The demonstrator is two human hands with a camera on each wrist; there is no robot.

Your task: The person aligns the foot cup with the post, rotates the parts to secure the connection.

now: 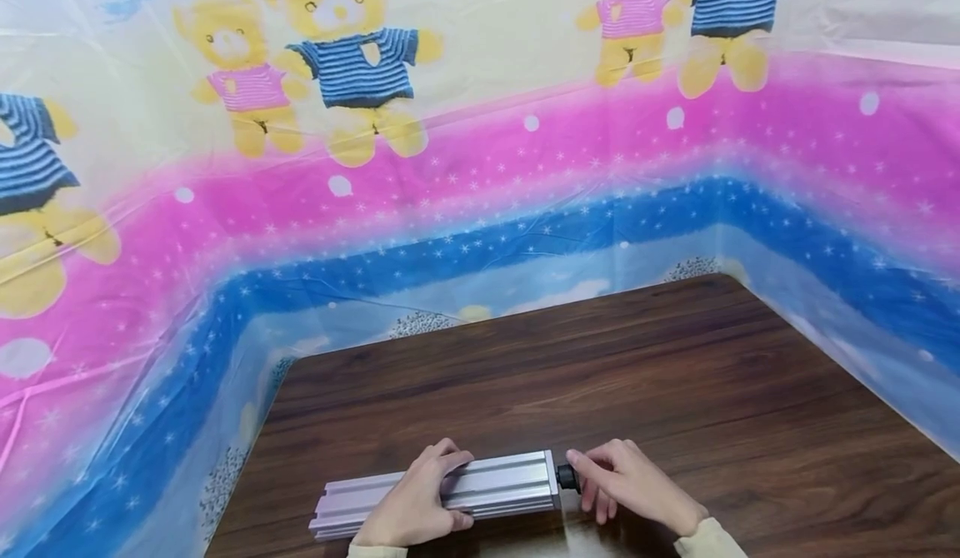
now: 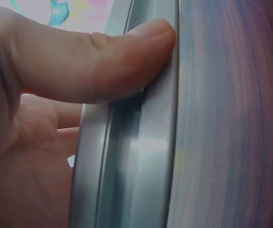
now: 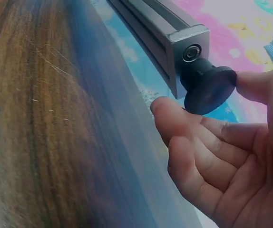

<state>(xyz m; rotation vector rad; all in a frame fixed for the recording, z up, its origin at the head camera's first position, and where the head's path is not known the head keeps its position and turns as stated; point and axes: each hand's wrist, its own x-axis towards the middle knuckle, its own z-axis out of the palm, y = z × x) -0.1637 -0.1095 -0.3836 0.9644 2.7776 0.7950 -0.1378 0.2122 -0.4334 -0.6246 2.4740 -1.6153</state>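
A silver aluminium profile (image 1: 510, 481) with long grooves lies on the table, slightly tilted across the head view. My left hand (image 1: 417, 498) grips it near its middle, the thumb (image 2: 136, 52) lying across a groove in the left wrist view. At the right end is a flat end plate with a round bolt head (image 3: 192, 52). A black levelling foot (image 3: 212, 89) with a round disc juts from that plate. My right hand (image 1: 633, 485) holds this foot by its rim, the thumb at one edge and curled fingers (image 3: 181, 159) below it.
A dark brown wooden table (image 1: 585, 375) carries the work. Its far and side edges meet a hanging cloth (image 1: 480, 150) printed with teddy bears and pink and blue bands.
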